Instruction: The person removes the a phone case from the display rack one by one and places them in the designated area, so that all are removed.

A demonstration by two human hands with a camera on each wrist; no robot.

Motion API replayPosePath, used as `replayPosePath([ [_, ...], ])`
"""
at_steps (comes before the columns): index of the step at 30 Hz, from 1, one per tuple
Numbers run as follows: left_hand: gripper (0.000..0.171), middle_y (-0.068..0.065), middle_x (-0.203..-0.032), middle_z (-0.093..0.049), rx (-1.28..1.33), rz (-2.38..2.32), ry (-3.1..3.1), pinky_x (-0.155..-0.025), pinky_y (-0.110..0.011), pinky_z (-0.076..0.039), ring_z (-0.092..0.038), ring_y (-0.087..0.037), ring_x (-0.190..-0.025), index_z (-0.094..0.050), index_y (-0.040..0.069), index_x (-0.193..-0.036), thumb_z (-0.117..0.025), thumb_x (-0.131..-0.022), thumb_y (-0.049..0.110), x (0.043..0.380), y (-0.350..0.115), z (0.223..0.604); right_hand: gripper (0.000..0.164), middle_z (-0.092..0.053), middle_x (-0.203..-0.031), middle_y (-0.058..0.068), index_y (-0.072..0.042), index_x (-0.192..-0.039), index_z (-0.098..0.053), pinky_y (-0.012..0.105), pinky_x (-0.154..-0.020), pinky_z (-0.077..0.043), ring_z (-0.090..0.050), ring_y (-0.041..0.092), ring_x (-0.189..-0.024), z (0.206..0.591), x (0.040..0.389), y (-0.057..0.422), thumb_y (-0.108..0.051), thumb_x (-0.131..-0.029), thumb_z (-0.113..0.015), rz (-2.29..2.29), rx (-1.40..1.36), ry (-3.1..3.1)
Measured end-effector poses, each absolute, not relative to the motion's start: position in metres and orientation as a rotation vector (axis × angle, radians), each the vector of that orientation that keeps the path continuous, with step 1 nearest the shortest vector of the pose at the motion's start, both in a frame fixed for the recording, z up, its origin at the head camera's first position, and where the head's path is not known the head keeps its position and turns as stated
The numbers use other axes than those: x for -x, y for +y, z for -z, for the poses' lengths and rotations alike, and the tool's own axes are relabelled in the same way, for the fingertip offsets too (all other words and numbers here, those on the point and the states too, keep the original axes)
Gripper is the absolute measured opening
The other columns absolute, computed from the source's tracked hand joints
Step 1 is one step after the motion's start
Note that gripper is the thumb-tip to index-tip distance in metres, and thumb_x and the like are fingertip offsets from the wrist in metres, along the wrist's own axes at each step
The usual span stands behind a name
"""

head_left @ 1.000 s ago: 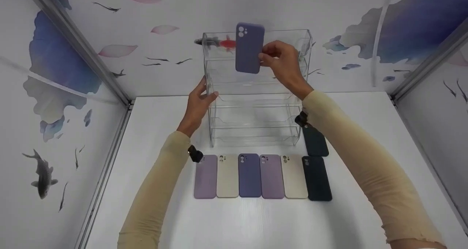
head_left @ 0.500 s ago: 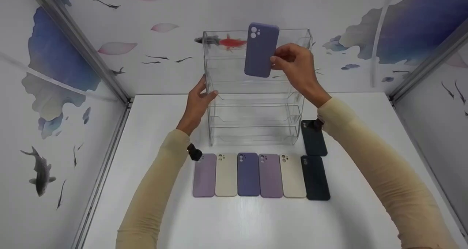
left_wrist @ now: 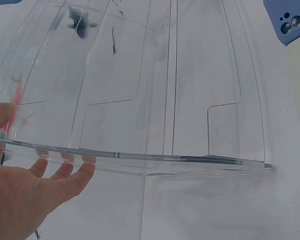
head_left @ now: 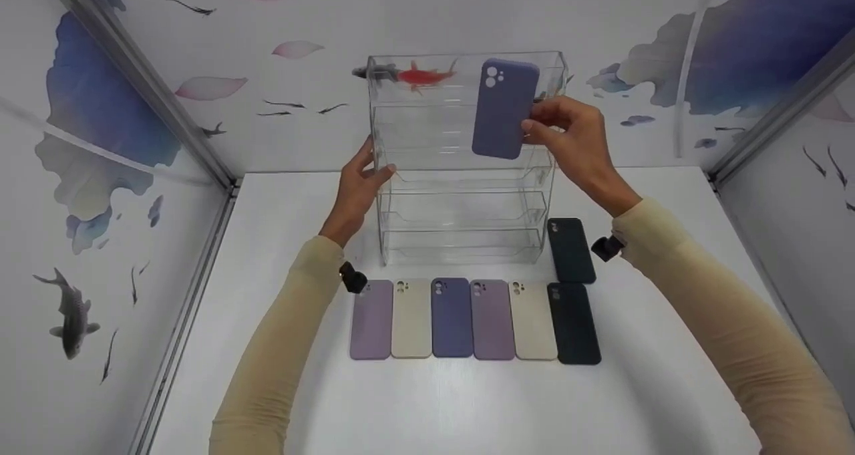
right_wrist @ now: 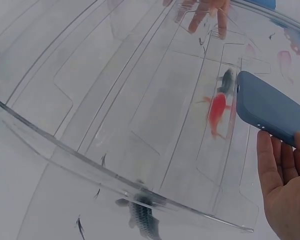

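Observation:
My right hand (head_left: 578,141) pinches a blue-purple phone case (head_left: 505,107) by its right edge, thumb on the face with the camera cutouts. The case is upright and slightly tilted, in front of the upper right of a clear tiered display rack (head_left: 461,211). In the right wrist view the case (right_wrist: 272,102) shows beside the rack's clear tiers. My left hand (head_left: 355,194) grips the rack's left side, thumb at the front edge and fingers along the outside. Through the clear side panel the left wrist view shows those fingers (left_wrist: 80,177).
A row of phone cases lies before the rack: light purple (head_left: 371,321), cream (head_left: 411,321), blue-purple (head_left: 451,320), another light purple (head_left: 493,321), another cream (head_left: 533,321) and black (head_left: 574,325). A second black case (head_left: 572,251) lies behind, right of the rack. Printed white walls enclose the table (head_left: 434,408).
My right hand has moved right and somewhat down with the blue-purple case, from the rack's upper middle to its upper right. The left hand stays on the rack's left side.

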State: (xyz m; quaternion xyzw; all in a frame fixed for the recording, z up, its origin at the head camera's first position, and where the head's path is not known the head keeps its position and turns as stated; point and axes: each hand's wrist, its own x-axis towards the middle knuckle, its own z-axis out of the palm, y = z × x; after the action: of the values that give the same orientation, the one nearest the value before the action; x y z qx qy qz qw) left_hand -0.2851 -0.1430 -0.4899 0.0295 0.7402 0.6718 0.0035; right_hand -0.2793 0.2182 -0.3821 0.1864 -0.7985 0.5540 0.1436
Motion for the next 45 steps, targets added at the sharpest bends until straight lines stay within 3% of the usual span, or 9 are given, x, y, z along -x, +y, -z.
replayPosePath([
  [7, 0.081, -0.015, -0.173, -0.042, -0.098, -2.101, 2.319, -0.121, -0.054, -0.047, -0.059, -0.027, -0.143, -0.025, 0.030, -0.177, -0.071, -0.111, 0.025, 0.285, -0.144, 0.491, 0.017, -0.075, -0.108, 0.011, 0.002, -0.120, -0.078, 0.021, -0.087, -0.063, -0.077, 0.015, -0.097, 0.389, 0.266, 0.238, -0.005, -0.105, -0.076, -1.553, -0.504, -2.347],
  [14, 0.080, -0.014, -0.172, -0.042, -0.114, -2.112, 2.315, -0.118, -0.048, -0.050, -0.058, -0.028, -0.146, -0.024, 0.027, -0.177, -0.069, -0.111, 0.021, 0.286, -0.145, 0.492, 0.017, -0.076, -0.108, 0.012, 0.002, -0.120, -0.078, 0.021, -0.089, -0.062, -0.077, 0.013, -0.099, 0.403, 0.256, 0.256, -0.006, -0.105, -0.077, -1.522, -0.456, -2.378],
  [31, 0.079, -0.011, -0.173, -0.043, -0.106, -2.119, 2.317, -0.117, -0.049, -0.051, -0.062, -0.026, -0.142, -0.026, 0.030, -0.177, -0.069, -0.111, 0.022, 0.282, -0.144, 0.493, 0.023, -0.076, -0.112, 0.013, 0.002, -0.125, -0.077, 0.016, -0.091, -0.059, -0.075, 0.007, -0.100, 0.432, 0.231, 0.302, -0.011, -0.106, -0.076, -1.427, -0.304, -2.502],
  [39, 0.081, -0.015, -0.174, -0.041, -0.115, -2.105, 2.333, -0.119, -0.051, -0.049, -0.061, -0.027, -0.142, -0.025, 0.029, -0.177, -0.070, -0.111, 0.023, 0.284, -0.143, 0.493, 0.025, -0.074, -0.113, 0.019, 0.010, -0.127, -0.073, 0.012, -0.090, -0.057, -0.072, 0.002, -0.100, 0.448, 0.216, 0.318, -0.006, -0.108, -0.072, -1.418, -0.274, -2.549],
  [45, 0.080, -0.012, -0.174, -0.041, -0.091, -2.099, 2.328, -0.119, -0.048, -0.050, -0.060, -0.026, -0.143, -0.026, 0.029, -0.177, -0.070, -0.111, 0.022, 0.284, -0.142, 0.490, 0.024, -0.074, -0.113, 0.018, 0.006, -0.126, -0.075, 0.012, -0.089, -0.057, -0.073, 0.004, -0.101, 0.464, 0.210, 0.331, -0.008, -0.106, -0.075, -1.438, -0.275, -2.530],
])
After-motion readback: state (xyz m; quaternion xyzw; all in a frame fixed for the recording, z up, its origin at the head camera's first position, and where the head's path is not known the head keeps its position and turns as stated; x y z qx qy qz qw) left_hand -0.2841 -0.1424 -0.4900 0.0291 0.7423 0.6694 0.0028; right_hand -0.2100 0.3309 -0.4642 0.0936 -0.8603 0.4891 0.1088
